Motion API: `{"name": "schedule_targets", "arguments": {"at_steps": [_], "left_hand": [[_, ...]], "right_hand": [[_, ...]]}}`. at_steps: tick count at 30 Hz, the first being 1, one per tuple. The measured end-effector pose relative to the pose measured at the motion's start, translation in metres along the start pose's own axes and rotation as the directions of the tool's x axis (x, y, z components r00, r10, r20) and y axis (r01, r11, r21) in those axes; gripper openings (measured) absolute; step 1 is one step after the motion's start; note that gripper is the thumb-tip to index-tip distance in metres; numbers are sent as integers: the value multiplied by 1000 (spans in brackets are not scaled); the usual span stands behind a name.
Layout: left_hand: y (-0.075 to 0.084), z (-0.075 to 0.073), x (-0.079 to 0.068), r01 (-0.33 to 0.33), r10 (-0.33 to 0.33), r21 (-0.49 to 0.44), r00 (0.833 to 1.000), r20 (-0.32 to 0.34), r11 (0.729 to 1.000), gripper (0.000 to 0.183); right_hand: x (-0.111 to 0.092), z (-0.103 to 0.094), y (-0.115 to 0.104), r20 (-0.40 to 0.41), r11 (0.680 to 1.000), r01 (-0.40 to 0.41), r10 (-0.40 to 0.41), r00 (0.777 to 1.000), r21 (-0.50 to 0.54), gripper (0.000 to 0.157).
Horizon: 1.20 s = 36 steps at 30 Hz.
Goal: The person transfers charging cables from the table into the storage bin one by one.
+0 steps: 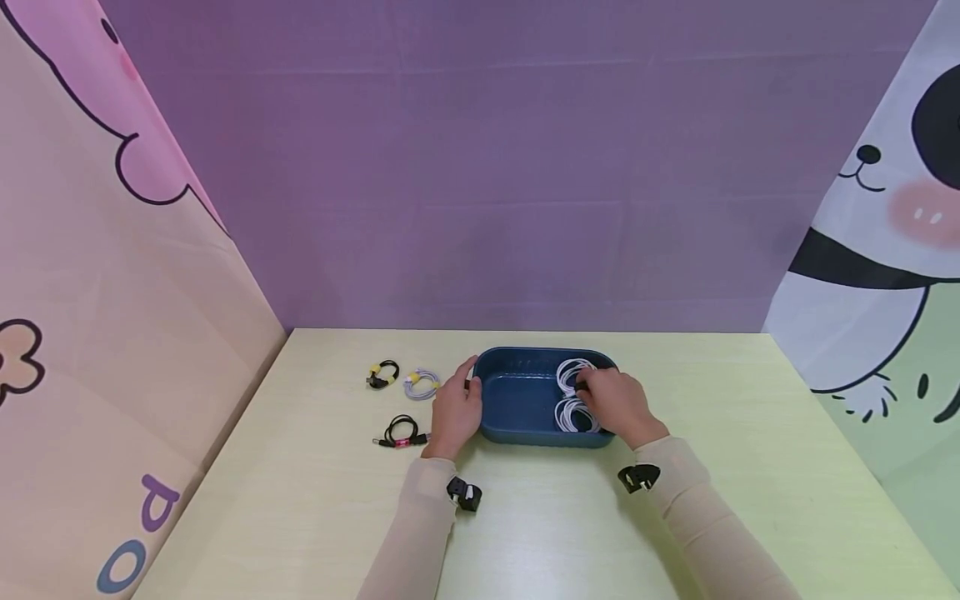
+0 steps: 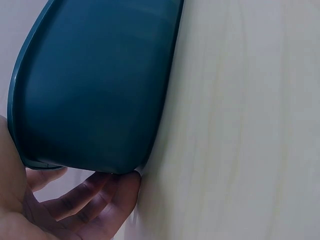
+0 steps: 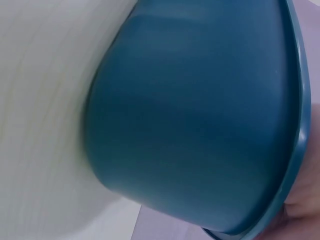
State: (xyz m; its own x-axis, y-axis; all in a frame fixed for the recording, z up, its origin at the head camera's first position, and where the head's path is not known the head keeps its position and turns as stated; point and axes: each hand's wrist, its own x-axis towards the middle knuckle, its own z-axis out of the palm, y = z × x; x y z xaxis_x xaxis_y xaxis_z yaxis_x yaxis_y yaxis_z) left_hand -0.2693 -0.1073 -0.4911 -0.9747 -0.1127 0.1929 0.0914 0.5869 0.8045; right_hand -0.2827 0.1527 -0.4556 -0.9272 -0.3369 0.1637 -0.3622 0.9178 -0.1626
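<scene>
A blue plastic bin [image 1: 517,437] with rounded corners sits on the table. At its left end is my left hand [image 1: 456,412], thumb by the rim and fingers bent against the outer end wall, holding it. In the left wrist view those fingers [image 2: 107,202] touch the wall low down. Over the right end reaches my right hand [image 1: 618,404], its fingertips pinching at a white coiled cable [image 1: 573,414] inside the bin. Just behind lies another white coiled cable [image 1: 572,367]. The bin's wall [image 3: 190,110] hides the right fingertips in the right wrist view.
Left of the bin lie a black cable with yellow ties [image 1: 384,375], a pale lilac cable with yellow ties [image 1: 422,384] and a black cable with a red tie [image 1: 401,432]. A purple backdrop [image 1: 480,167] stands behind the light wooden table [image 1: 300,500].
</scene>
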Motion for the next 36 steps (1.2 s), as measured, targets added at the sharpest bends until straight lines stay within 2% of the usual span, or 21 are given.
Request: {"name": "schedule_targets", "arguments": {"at_steps": [8, 17, 36], "left_hand": [[1, 0, 0, 1, -1, 1, 1000, -3, 1000, 43], [1, 0, 0, 0, 0, -8, 1000, -1, 1000, 43], [0, 0, 1, -1, 1, -6, 1000, 1, 1000, 43]], "right_hand": [[0, 2, -2, 11, 999, -20, 21, 1000, -44, 20], [0, 7, -3, 9, 993, 9, -8, 1000, -114, 16], [1, 3, -7, 52, 986, 7, 1, 999, -166, 11]]}}
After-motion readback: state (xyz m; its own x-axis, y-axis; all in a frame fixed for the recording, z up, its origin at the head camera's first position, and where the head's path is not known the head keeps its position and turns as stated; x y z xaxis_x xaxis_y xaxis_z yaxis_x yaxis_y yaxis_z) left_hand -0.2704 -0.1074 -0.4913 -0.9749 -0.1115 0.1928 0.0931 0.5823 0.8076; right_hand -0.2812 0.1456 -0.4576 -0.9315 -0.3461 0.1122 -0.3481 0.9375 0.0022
